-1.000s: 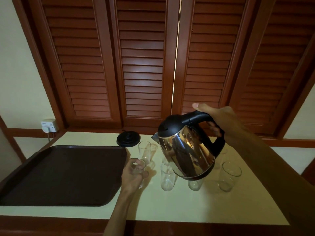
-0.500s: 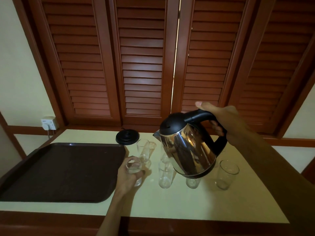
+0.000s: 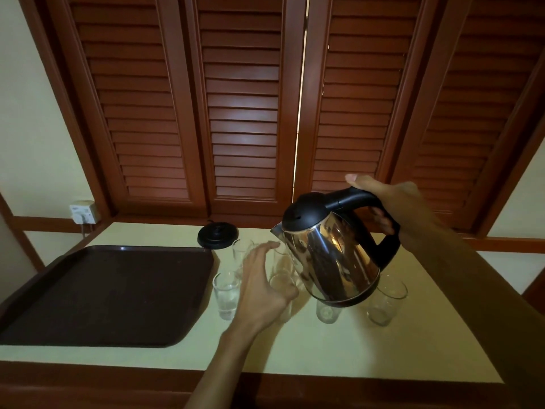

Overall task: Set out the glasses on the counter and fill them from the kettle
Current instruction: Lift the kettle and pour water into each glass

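My right hand (image 3: 407,211) grips the black handle of a steel kettle (image 3: 330,255) and holds it tilted above the counter (image 3: 339,352), spout to the left. Just under the spout, my left hand (image 3: 259,287) wraps around a clear glass (image 3: 281,286). To its left stands a glass with water in it (image 3: 226,293), untouched. Another glass (image 3: 241,251) stands behind that one. A further glass (image 3: 326,312) shows partly below the kettle, and one more (image 3: 385,302) stands to the right. No water is visibly leaving the spout.
A dark brown tray (image 3: 103,293) fills the left part of the counter. The kettle's black base (image 3: 217,236) sits at the back by the wooden shutters (image 3: 241,113). A wall socket (image 3: 84,212) is at the far left.
My left hand has let go of the front left glass and moved right onto the glass beside it. The kettle has stayed raised and tilted, shifting only slightly.
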Demonstrator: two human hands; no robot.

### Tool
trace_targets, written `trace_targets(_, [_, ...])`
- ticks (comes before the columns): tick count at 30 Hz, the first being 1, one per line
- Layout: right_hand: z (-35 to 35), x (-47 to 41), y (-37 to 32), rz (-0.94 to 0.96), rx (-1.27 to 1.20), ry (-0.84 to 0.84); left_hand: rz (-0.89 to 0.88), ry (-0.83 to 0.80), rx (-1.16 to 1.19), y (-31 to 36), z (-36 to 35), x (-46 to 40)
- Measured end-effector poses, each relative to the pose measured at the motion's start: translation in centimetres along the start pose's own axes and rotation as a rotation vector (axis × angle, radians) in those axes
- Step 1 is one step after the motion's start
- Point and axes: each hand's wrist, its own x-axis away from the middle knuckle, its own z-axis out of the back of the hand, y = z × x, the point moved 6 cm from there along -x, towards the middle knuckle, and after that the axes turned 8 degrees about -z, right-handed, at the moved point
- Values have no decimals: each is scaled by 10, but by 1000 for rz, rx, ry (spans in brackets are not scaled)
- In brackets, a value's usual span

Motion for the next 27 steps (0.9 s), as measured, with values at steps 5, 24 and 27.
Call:
trace_targets(5, [9,3,-1,18,5,-1,195,-2,30,-39,-30,11])
trace_targets(24, [38,6,8,68,89,-47,359,120,159,-49,-57,22])
trace_targets(27, [39,9,6,102,127,-94,332,135,121,-37,-54,20])
